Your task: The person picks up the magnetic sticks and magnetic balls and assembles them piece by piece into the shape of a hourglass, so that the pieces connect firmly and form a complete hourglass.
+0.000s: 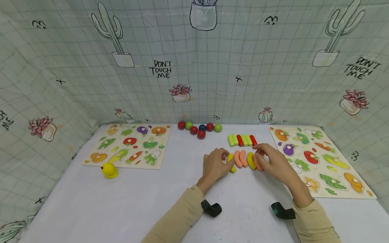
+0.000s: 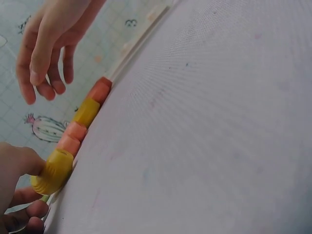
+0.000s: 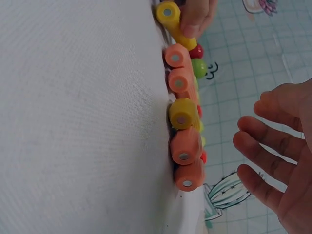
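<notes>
Near the middle of the table, my left hand (image 1: 215, 165) pinches a yellow curved toy piece (image 1: 230, 158) between thumb and fingers, at the left end of a row. Beside it stand salmon-coloured curved pieces (image 1: 242, 158), then another yellow curved piece (image 1: 251, 160) and more salmon ones. Pale round discs show on their near ends in the right wrist view. Above the right end of this row hovers my right hand (image 1: 273, 163), its fingers loosely spread. The right wrist view has that hand (image 3: 282, 151) apart from the pieces, holding nothing.
Behind the row, light green and red sticks (image 1: 240, 140) lie side by side. Red, green and blue balls (image 1: 201, 134) sit at the back edge. Vegetable puzzle boards lie left (image 1: 121, 162) and right (image 1: 304, 135). A yellow toy duck (image 1: 109, 170) touches the left board's front.
</notes>
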The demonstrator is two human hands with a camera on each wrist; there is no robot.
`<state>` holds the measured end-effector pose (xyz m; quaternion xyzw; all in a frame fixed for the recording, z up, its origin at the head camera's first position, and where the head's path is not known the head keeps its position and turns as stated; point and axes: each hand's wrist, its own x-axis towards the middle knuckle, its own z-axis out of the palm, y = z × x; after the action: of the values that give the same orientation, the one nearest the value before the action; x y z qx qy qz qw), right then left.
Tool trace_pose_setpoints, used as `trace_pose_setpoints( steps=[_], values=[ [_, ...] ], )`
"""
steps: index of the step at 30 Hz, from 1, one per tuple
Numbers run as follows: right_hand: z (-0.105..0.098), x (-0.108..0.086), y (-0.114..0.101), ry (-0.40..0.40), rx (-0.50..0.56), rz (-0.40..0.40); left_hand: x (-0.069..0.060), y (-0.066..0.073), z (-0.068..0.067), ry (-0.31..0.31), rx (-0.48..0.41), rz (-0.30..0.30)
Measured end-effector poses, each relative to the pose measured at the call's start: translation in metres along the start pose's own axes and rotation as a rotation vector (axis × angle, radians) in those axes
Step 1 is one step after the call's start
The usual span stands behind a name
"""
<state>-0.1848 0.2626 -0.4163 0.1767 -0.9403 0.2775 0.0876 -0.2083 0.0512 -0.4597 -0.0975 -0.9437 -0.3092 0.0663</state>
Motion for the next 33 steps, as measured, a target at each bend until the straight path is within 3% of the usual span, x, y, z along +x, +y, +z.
trace_pose_setpoints(
  steps=[9,19,33],
  values=[
    [0.001,0.001,-0.003,-0.003,-0.006,0.008,-0.001,-0.006,-0.007,0.059,-0.149,0.035],
    [0.004,-0.001,-0.006,-0.018,0.018,0.001,-0.007,-0.033,-0.023,0.012,-0.383,0.051],
    [0.012,0.002,-0.007,0.015,-0.017,-0.031,-0.023,-0.069,-0.056,-0.011,-0.380,0.077]
  ],
)
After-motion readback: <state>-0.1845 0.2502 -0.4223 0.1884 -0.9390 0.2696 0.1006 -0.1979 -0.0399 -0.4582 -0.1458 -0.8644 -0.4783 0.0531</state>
